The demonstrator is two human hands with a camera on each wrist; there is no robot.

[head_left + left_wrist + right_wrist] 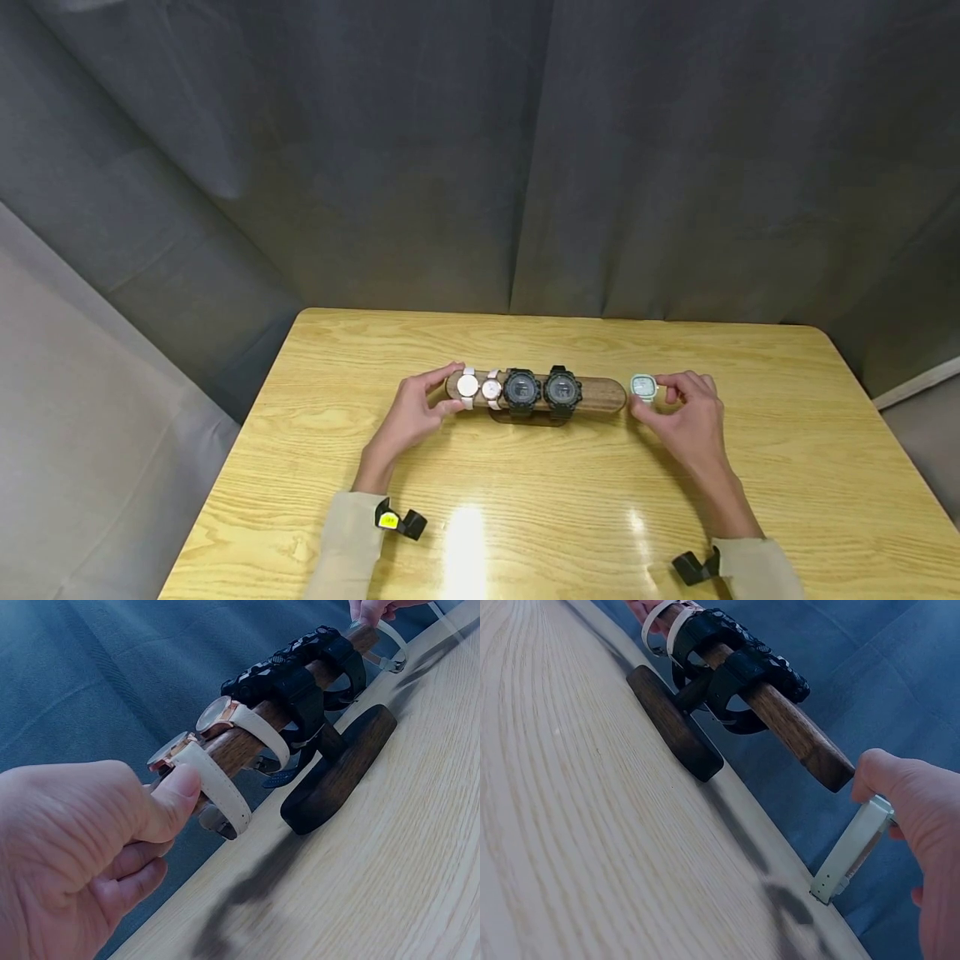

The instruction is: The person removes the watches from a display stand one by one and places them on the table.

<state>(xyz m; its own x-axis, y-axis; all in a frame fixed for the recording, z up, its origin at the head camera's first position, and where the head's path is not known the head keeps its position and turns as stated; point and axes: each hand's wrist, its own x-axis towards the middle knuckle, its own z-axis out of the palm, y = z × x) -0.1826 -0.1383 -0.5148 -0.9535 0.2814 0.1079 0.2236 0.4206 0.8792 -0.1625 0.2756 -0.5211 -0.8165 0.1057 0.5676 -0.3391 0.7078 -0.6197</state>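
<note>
A wooden watch stand (pixel 603 395) holds its round-ended bar crosswise above a dark wooden base (pixel 360 754). From left to right the bar carries a larger white-strapped watch (pixel 467 385), a smaller white-strapped watch (pixel 491 389) and two chunky black digital watches (pixel 522 388). My left hand (pixel 408 410) grips the bar's left end, its thumb against the larger watch's white strap. Just off the bar's bare right end, my right hand (pixel 692 417) pinches a pale green watch (pixel 643 386) by its case. Its looped strap (pixel 855 847) hangs down in the right wrist view.
The stand rests on a light wood-grain table (pixel 562 492) with rounded far corners. Dark grey curtain (pixel 420 167) hangs right behind the table's far edge. Each sleeve has a small black wrist device, the left one (pixel 401 520) bearing a yellow label.
</note>
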